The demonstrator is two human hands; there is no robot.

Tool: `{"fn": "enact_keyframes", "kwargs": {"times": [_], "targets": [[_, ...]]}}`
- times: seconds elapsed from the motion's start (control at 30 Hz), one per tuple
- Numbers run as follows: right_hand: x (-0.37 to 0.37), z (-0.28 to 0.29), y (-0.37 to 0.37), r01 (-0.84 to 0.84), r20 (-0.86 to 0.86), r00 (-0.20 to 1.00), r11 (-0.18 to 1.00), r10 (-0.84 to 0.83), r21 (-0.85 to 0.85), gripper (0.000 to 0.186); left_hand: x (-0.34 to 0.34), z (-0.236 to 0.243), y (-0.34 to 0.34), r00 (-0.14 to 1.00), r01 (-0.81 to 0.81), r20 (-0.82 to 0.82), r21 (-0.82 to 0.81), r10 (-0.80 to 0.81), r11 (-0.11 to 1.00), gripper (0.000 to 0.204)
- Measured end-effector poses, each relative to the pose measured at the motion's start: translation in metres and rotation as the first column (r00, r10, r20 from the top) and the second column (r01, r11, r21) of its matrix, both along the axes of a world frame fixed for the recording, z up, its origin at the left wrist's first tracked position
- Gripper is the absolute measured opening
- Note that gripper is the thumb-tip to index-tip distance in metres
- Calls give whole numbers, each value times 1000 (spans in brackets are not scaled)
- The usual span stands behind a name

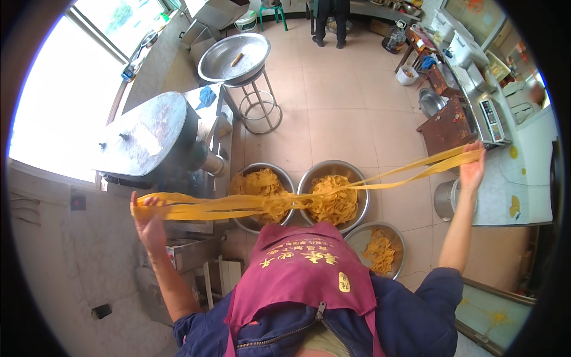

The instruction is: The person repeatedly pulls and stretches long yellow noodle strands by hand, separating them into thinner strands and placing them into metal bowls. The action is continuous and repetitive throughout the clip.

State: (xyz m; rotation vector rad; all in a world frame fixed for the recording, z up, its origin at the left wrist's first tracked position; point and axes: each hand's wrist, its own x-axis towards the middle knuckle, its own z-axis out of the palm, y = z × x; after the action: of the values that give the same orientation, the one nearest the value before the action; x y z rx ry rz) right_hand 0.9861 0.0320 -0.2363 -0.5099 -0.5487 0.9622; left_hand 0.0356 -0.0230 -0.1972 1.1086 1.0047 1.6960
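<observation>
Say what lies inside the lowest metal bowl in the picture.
Yellow strips lie in the bowl; the apron covers its lower-left edge, and anything beneath the strips is hidden.

Noodles [336,205] in neighbouring bowls [340,167]

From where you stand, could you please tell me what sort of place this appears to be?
Probably a noodle-making kitchen or food workshop: long yellow noodle-like strips are held stretched out, metal bowls hold a heap of similar yellow strands, and a weighing scale sits on the right-hand counter.
</observation>
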Motion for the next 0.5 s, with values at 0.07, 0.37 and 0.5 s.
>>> {"fn": "enact_keyframes", "kwargs": {"times": [0.07,0.37,0.5], "targets": [[26,13,7,139,12,990,989,-139,-50,41,-24,9,-5,984,-89,-155,-4,87,996,83],[-133,17,19,-342,-221,896,915,386,213,57,18,29,2,780,-202,-615,-75,114,977,80],[-287,15,1,-729,-505,341,563,793,391,80,76,41,19,832,78,-538,-125,-133,989,81]]}}
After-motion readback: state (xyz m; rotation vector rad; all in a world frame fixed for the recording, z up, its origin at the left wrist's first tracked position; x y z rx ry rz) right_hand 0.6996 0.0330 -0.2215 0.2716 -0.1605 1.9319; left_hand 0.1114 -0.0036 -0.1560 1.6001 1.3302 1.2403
